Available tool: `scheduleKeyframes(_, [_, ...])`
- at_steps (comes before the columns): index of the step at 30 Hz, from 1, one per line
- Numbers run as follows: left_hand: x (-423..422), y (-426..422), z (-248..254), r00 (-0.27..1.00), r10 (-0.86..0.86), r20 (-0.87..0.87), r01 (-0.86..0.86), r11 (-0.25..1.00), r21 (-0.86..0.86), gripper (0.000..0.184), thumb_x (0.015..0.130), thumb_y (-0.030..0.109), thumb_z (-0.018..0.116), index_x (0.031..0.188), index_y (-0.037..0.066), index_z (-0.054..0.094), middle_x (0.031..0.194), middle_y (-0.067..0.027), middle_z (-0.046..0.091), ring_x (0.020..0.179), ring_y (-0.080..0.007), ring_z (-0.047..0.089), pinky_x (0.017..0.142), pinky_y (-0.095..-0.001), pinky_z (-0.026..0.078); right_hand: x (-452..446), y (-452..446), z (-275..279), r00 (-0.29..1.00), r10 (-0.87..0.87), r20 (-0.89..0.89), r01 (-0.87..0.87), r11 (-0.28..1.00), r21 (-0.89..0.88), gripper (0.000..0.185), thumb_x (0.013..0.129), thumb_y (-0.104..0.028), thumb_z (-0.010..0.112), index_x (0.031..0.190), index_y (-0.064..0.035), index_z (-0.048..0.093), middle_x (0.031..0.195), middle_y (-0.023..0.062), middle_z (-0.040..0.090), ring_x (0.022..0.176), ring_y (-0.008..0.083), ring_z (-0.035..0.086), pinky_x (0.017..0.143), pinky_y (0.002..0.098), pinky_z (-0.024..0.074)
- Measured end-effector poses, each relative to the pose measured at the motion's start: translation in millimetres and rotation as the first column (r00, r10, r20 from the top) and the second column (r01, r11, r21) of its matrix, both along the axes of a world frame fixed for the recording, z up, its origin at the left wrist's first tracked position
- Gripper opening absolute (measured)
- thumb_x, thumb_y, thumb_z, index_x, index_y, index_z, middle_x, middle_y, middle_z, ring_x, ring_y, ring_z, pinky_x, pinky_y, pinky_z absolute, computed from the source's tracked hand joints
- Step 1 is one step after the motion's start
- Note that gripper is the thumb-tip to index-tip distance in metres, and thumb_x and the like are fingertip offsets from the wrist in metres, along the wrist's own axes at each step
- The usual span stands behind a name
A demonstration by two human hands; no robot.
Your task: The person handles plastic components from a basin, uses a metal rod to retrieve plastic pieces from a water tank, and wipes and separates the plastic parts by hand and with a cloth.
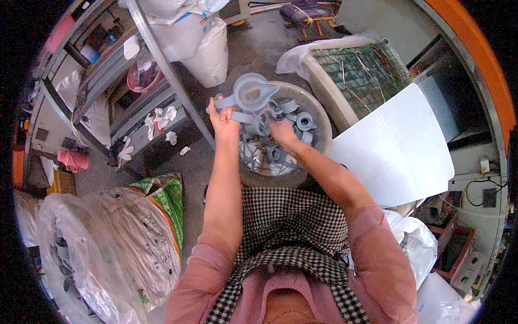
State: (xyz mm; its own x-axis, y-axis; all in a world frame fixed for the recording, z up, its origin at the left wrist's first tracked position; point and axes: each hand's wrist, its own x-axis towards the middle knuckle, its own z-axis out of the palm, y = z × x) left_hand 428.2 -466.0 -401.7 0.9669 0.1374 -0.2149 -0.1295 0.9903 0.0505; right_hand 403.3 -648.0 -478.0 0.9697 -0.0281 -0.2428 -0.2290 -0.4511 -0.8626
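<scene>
Round tub (322, 125): grey plastic parts (289, 106) inside; left hand (222, 115) holding spouted piece (251, 94).

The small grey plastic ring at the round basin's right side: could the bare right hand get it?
Likely yes: the right hand is close beside the small grey plastic ring, and nothing visibly covers it.

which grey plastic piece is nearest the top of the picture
The broad round piece with the pointed spout, its handle at the left hand. The other pieces show lower, in or over the tub.
</scene>
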Motion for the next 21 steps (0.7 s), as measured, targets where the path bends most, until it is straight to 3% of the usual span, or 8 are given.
scheduleKeyframes(2, [-1.5, 0.1, 3.0, 0.998, -0.035, 0.054, 0.036, 0.999, -0.028, 0.022, 0.084, 0.028, 0.057, 0.083, 0.006, 0.052, 0.046, 0.0028, 0.036, 0.033, -0.0094, 0.027, 0.035, -0.0187, 0.028, -12.9, 1.1, 43.2, 0.886, 0.168, 0.432, 0.022, 0.916, -0.401, 0.029, 0.080, -0.022, 0.053, 0.068, 0.0040, 0.057, 0.064, 0.0199, 0.058, 0.060, 0.0347, 0.057, 0.058, 0.0422, 0.0455])
scheduleKeyframes(6, [2.0, 14.2, 0.9, 0.999, 0.054, -0.002, -0.053, 0.992, -0.114, 0.025, 0.087, 0.028, 0.051, 0.077, 0.005, 0.053, 0.043, 0.0033, 0.031, 0.032, -0.0068, 0.025, 0.030, -0.0199, 0.025, -21.5, 1.7, 81.8, 0.745, 0.378, 0.549, -0.086, 0.872, -0.482, 0.024, 0.083, -0.024, 0.051, 0.074, -0.0013, 0.055, 0.069, 0.0175, 0.059, 0.066, 0.0374, 0.058, 0.062, 0.0466, 0.0463])
scheduleKeyframes(8, [3.3, 32.1, 2.4, 0.996, 0.090, -0.002, -0.089, 0.984, -0.153, 0.025, 0.088, 0.028, 0.050, 0.076, 0.006, 0.053, 0.041, 0.0039, 0.028, 0.032, -0.0066, 0.026, 0.031, -0.0194, 0.026, -22.1, -11.2, 92.8, 0.466, 0.576, 0.671, -0.109, 0.790, -0.603, 0.022, 0.085, -0.023, 0.049, 0.077, -0.0028, 0.051, 0.070, 0.0161, 0.059, 0.066, 0.0346, 0.059, 0.058, 0.0451, 0.0465])
scheduleKeyframes(12, [-2.0, 77.2, 4.5, 0.967, 0.252, -0.029, -0.254, 0.963, -0.088, 0.023, 0.087, 0.026, 0.049, 0.075, 0.006, 0.051, 0.044, 0.0013, 0.034, 0.033, -0.0085, 0.027, 0.039, -0.0207, 0.034, -4.2, -41.7, 85.0, 0.651, 0.374, 0.661, 0.085, 0.829, -0.553, 0.029, 0.085, -0.029, 0.049, 0.075, -0.0026, 0.055, 0.073, 0.0150, 0.061, 0.072, 0.0321, 0.061, 0.059, 0.0449, 0.0475])
scheduleKeyframes(15, [-17.3, 47.9, 22.7, 0.990, 0.132, 0.058, -0.123, 0.982, -0.143, 0.014, 0.086, 0.016, 0.049, 0.075, 0.007, 0.051, 0.049, 0.0022, 0.038, 0.032, -0.0075, 0.027, 0.036, -0.0173, 0.032, -6.0, -40.5, 62.2, 0.835, 0.549, -0.033, -0.382, 0.536, -0.753, 0.038, 0.083, -0.039, 0.052, 0.078, -0.0026, 0.061, 0.077, 0.0166, 0.062, 0.078, 0.0336, 0.061, 0.065, 0.0437, 0.0478])
scheduleKeyframes(18, [-19.0, 41.0, 24.8, 0.987, 0.090, 0.135, -0.045, 0.952, -0.304, 0.013, 0.087, 0.014, 0.048, 0.077, 0.006, 0.053, 0.047, 0.0027, 0.036, 0.032, -0.0068, 0.027, 0.040, -0.0184, 0.034, -11.0, -39.9, 65.8, 0.812, 0.556, -0.176, -0.481, 0.468, -0.741, 0.044, 0.082, -0.045, 0.051, 0.084, -0.0023, 0.061, 0.079, 0.0176, 0.062, 0.079, 0.0344, 0.061, 0.068, 0.0441, 0.0475])
scheduleKeyframes(20, [-19.3, 41.9, 23.9, 0.990, 0.077, 0.116, -0.041, 0.957, -0.287, 0.019, 0.088, 0.018, 0.047, 0.076, 0.005, 0.054, 0.043, 0.0035, 0.032, 0.031, -0.0073, 0.025, 0.042, -0.0177, 0.035, -2.1, -40.6, 66.6, 0.843, 0.532, -0.083, -0.415, 0.544, -0.730, 0.040, 0.081, -0.040, 0.056, 0.095, -0.0037, 0.061, 0.080, 0.0173, 0.063, 0.080, 0.0337, 0.061, 0.070, 0.0420, 0.0481])
scheduleKeyframes(21, [-19.0, 43.7, 23.2, 0.993, 0.068, 0.099, -0.039, 0.962, -0.270, 0.024, 0.089, 0.021, 0.046, 0.075, 0.004, 0.055, 0.039, 0.0043, 0.029, 0.030, -0.0079, 0.024, 0.044, -0.0170, 0.037, -1.0, -38.7, 77.8, 0.877, 0.469, 0.103, -0.318, 0.728, -0.607, 0.042, 0.079, -0.038, 0.060, 0.101, -0.0032, 0.059, 0.088, 0.0181, 0.062, 0.083, 0.0324, 0.061, 0.073, 0.0407, 0.0483])
